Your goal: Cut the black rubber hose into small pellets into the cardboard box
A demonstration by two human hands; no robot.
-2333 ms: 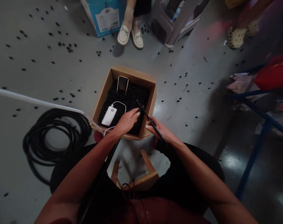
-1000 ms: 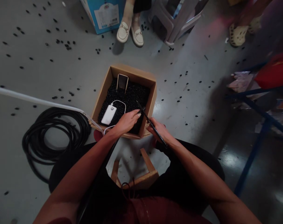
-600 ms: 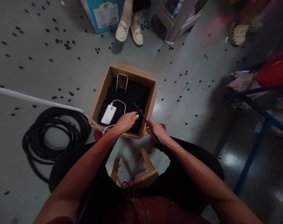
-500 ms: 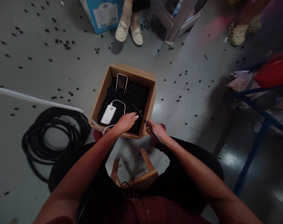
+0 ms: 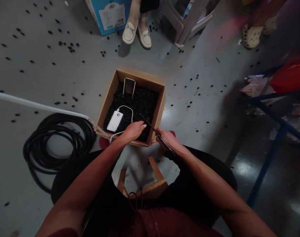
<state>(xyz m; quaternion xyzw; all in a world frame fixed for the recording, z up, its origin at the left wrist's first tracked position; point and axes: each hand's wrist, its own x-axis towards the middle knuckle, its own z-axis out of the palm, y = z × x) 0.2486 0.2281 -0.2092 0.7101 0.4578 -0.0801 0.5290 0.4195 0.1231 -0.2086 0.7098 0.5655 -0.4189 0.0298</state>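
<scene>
Drawing back toward the box's (image 5: 110,95) near edge, the right hand (image 5: 167,140) stays clenched on the thin black rod (image 5: 150,124), while the left hand (image 5: 133,130) rests among black pieces (image 5: 142,100), fingers curled, grip unclear.

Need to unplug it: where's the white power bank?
In the head view, the white power bank lies on black pieces in the cardboard box, left of the left hand.

— What colours are in front of you?
— A tan cardboard box (image 5: 158,108) of black pieces (image 5: 142,102), a white power bank (image 5: 114,121).
— And the floor (image 5: 53,79)?
— Grey, speckled black; 2 cream shoes (image 5: 137,33), a black hose (image 5: 58,144).
</scene>
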